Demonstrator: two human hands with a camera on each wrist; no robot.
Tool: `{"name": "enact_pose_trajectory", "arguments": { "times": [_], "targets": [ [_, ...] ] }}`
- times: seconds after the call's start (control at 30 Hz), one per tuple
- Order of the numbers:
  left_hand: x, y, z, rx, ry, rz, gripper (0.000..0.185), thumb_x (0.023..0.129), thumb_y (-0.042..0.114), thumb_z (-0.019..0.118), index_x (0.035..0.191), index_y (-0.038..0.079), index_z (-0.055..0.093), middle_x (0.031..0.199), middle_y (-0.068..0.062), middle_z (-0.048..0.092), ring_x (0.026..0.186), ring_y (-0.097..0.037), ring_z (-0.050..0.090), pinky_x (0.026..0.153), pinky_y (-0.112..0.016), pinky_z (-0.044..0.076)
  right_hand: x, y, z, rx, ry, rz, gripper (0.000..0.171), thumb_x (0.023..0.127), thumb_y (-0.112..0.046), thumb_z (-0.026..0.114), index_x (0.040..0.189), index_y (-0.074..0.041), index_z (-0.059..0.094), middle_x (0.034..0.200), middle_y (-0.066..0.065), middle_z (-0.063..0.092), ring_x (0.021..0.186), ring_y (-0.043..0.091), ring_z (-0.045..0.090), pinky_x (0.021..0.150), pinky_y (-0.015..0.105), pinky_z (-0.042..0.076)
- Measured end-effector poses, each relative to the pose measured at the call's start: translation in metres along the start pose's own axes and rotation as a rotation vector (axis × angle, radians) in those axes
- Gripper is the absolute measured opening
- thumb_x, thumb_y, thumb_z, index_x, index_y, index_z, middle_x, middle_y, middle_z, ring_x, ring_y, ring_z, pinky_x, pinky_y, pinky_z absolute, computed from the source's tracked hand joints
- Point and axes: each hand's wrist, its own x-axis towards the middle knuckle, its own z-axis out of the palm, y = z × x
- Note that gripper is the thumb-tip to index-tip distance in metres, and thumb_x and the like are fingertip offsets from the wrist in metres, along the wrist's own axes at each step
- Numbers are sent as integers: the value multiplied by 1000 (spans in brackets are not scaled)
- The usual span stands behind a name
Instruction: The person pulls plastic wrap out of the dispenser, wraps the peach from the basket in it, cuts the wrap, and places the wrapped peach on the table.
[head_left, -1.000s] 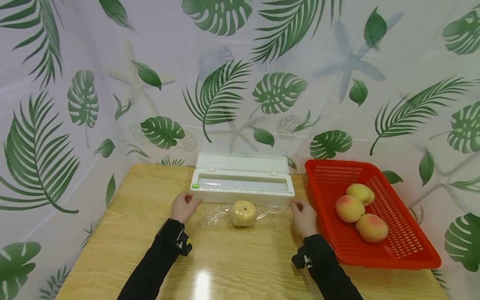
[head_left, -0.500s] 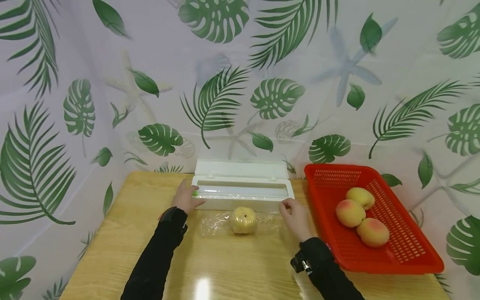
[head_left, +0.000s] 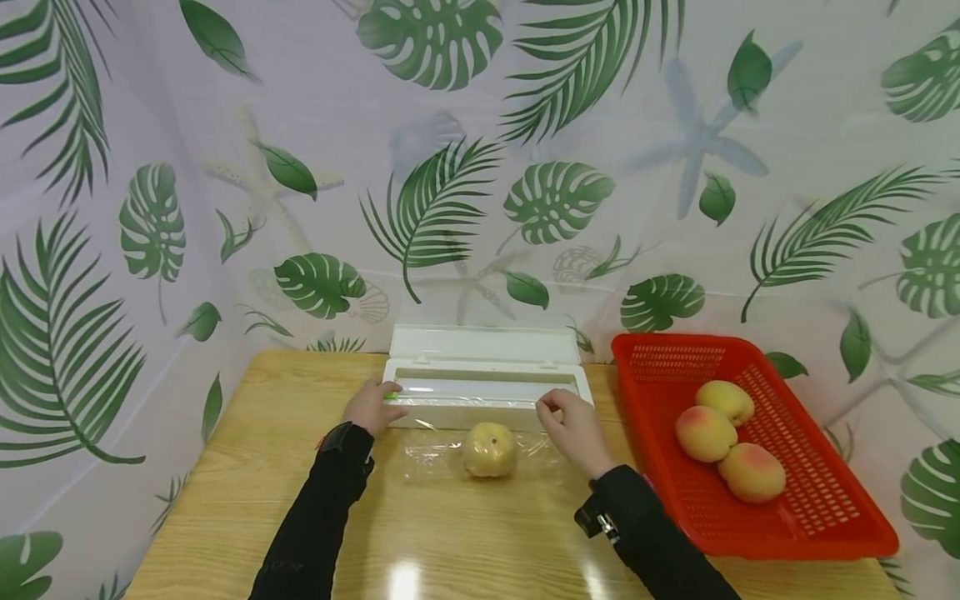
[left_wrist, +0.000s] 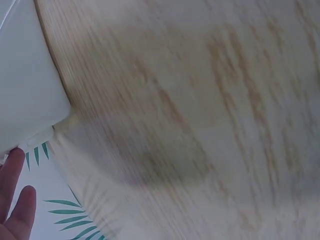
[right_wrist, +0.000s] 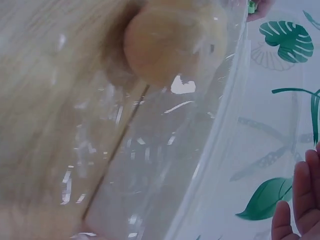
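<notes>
Desk (head_left: 450, 533), pale and wood-grained, lies nearest and carries everything. To the right stands a red perforated basket (head_left: 787, 545), its near rim well forward, with three peaches (head_left: 752, 472) grouped inside. Further in, a single peach (head_left: 491, 450) sits just in front of a white cling-film dispenser (head_left: 472, 417), under clear cling film (head_left: 431, 458) that spreads wrinkled to both sides. Loose film looks apt to stick to itself, so those ends are best left flat.

Then come the hands. The right hand (head_left: 573, 425) is over the right part of the dispenser's front edge, thumb and forefinger curled toward each other; I cannot tell whether those fingers pinch film. The left hand (head_left: 367, 407) is at the front left corner, thumb lower, forefinger beside the green slide cutter (head_left: 391, 396); whether its fingers grip or merely rest there is unclear.

The step in hand seems to be settling the film along that edge. To do it well, keep it taut and straight across the rim, brace the box, and run any cutter stroke evenly end to end; a hard tug could roll the peach or skid the box. Beyond, the open lid (head_left: 480, 343) tilts back toward leaf-print cloth (head_left: 570, 125).
</notes>
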Motion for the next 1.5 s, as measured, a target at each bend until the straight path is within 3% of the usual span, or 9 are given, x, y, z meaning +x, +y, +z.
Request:
{"name": "enact_pose_trajectory", "arguments": {
  "times": [0.33,0.67,0.8,1.0,1.07,1.17,1.3,1.37,1.5],
  "targets": [
    [-2,-9,-4,-50,40,-9,66,72,28,72,128,3,46,122,-17,50,110,-33,47,90,-42,37,44,-34,23,-195,-208,-224,5,83,-9,57,80,-9,61,79,2,56,76,19,55,69,32,45],
    [3,3,-7,61,35,26,66,69,26,75,124,0,49,134,-11,39,116,-28,42,91,-38,37,82,-67,69,-429,-416,-608,5,81,-8,61,77,-9,63,73,1,57,68,14,54,61,26,45],
    [4,4,-8,14,27,7,64,69,23,75,123,1,50,132,-8,42,116,-27,43,90,-38,37,93,-81,91,-485,-476,-655,8,80,-7,62,73,-10,62,70,0,57,65,13,54,60,24,45],
    [3,5,-8,-40,69,-4,61,65,19,77,120,2,54,128,-7,46,113,-28,46,89,-38,38,99,-91,123,-731,-588,-713,9,81,-5,60,80,-10,67,78,1,62,72,13,59,62,23,47],
    [3,5,-7,-25,89,21,57,64,17,78,116,5,58,126,-8,49,110,-28,48,88,-38,40,99,-87,139,-800,-614,-721,9,80,-5,61,82,-11,67,80,1,63,74,13,59,62,24,48],
    [1,4,-6,3,110,46,47,67,12,76,111,8,62,124,-9,50,105,-29,52,84,-38,42,104,-53,183,-829,-620,-764,13,81,-6,61,81,-18,67,81,-3,63,71,12,58,59,23,47],
    [-2,3,-7,-15,105,3,43,73,4,69,114,10,61,125,-6,50,104,-29,52,83,-38,43,110,-3,241,-843,-556,-878,14,81,-9,60,78,-22,64,79,-7,60,68,10,55,58,23,45],
    [-2,1,-9,-16,97,-18,46,74,4,68,118,10,58,125,-5,50,105,-29,52,83,-38,43,108,-16,238,-877,-574,-862,11,81,-11,60,81,-21,65,83,-7,61,73,11,57,63,24,46],
    [-1,-5,-12,13,96,-15,49,75,7,67,123,7,53,123,-8,52,101,-29,54,80,-38,44,99,-76,191,-915,-585,-844,9,79,-10,63,82,-18,66,83,-6,62,76,10,57,68,20,45]
  ]
}}
